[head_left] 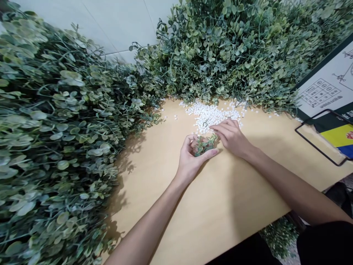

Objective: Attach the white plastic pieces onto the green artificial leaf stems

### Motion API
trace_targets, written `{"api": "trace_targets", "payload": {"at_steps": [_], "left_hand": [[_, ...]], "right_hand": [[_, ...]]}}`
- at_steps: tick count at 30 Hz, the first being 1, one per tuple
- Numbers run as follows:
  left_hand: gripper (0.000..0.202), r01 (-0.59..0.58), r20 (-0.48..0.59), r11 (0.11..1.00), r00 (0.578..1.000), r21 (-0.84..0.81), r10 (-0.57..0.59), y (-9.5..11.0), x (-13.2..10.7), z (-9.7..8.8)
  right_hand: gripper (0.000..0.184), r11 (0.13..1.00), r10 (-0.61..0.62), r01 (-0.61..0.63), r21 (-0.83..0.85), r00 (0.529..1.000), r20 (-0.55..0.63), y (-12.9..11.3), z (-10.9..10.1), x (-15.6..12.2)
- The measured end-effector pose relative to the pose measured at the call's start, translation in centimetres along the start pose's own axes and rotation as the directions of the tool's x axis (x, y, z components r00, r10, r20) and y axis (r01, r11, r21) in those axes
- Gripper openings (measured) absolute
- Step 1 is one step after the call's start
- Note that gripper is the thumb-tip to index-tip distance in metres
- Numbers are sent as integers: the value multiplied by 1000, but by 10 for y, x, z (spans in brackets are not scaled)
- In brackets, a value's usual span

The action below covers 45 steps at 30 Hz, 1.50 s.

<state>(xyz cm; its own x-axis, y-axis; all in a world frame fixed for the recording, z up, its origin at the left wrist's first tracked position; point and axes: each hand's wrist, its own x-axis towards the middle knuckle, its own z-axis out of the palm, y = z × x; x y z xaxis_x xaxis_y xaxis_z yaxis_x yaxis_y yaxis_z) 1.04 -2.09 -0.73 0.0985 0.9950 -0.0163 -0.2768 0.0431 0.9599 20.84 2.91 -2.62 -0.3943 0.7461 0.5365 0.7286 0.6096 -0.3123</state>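
My left hand (190, 154) is curled round a small sprig of artificial greenery (203, 146), its thumb stretched along the near side. Close beside it on the right, my right hand (231, 136) has its fingers pinched together at the tip of the sprig, by the edge of a heap of small white pieces (209, 112). What its fingertips hold, if anything, is too small to make out. A short dark green bit of stem (204, 124) lies on the white heap just beyond my hands.
Dense artificial foliage is piled on the left (63, 140) and along the back (215, 55) of the wooden table (165, 206). At the right stands a printed board (322, 88), with a black wire frame (317, 143) in front. More greenery (280, 235) shows below the table's near edge.
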Motion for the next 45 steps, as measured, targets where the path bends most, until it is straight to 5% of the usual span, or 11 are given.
{"api": "trace_targets", "payload": {"at_steps": [5, 10, 14, 23, 34, 40, 45], "left_hand": [[43, 15, -13, 999, 1000, -29, -15, -3, 1, 0], [34, 48, 49, 996, 998, -77, -45, -3, 1, -1], [30, 85, 61, 993, 995, -77, -81, -1, 1, -2], [33, 121, 45, 978, 992, -170, -115, 4, 2, 3], [36, 86, 99, 996, 991, 17, -87, 1, -3, -1], [34, 88, 37, 996, 995, 16, -89, 1, -3, 0], [40, 173, -36, 984, 984, 46, -172, 5, -6, 1]], "right_hand": [[27, 989, 37, -19, 150, 992, -120, -2, -6, 4], [19, 877, 221, -89, 471, 948, -231, -6, -10, 8], [15, 769, 331, -170, 616, 931, -156, -7, -7, 9], [20, 632, 348, -143, 762, 931, -114, -19, -11, 10], [31, 460, 395, -206, 863, 919, 9, -28, -19, 13], [38, 242, 436, -283, 928, 886, 156, -32, -24, 13], [43, 158, 429, -316, 935, 875, 223, -31, -23, 14]]}}
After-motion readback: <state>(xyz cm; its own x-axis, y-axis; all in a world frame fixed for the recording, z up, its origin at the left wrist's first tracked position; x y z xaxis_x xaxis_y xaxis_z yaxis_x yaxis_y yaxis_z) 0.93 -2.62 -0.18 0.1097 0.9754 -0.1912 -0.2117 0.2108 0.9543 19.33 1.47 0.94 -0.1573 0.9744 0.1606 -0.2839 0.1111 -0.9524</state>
